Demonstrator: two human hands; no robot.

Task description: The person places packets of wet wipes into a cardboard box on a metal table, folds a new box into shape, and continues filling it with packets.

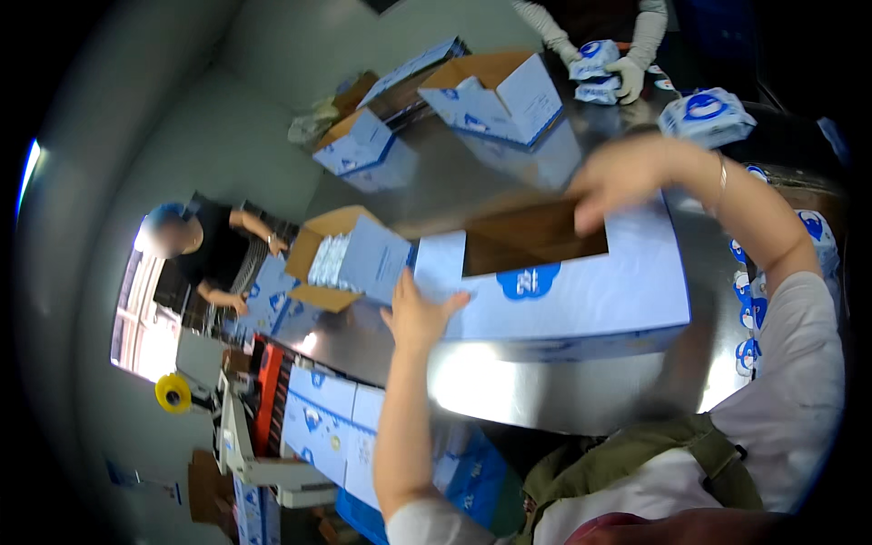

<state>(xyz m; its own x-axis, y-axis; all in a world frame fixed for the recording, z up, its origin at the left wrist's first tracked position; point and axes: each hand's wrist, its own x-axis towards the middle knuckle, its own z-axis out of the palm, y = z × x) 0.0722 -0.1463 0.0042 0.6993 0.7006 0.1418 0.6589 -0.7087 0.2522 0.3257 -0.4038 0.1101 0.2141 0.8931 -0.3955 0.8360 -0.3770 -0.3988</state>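
Note:
In front of me a large pale-blue carton point(590, 304) lies on the shiny steel table point(509, 386). Its top face has a dark rectangular opening and a blue cloud-shaped print. My left hand point(420, 318) is at the carton's left end, fingers spread and thumb stretched out towards the top face. Over the far right corner of the opening reaches my right hand point(622, 177), smeared by motion. Its fingertips overlap the opening's edge, and I cannot make out whether they grip the cardboard.
An open carton point(372, 259) with white packs stands left of mine. Open cartons point(513, 100) stand farther back. A gloved co-worker point(629, 77) handles blue-and-white packs at the far side; another person point(213, 254) is at the left. A packet point(707, 116) lies far right. Closed cartons point(318, 427) sit lower left.

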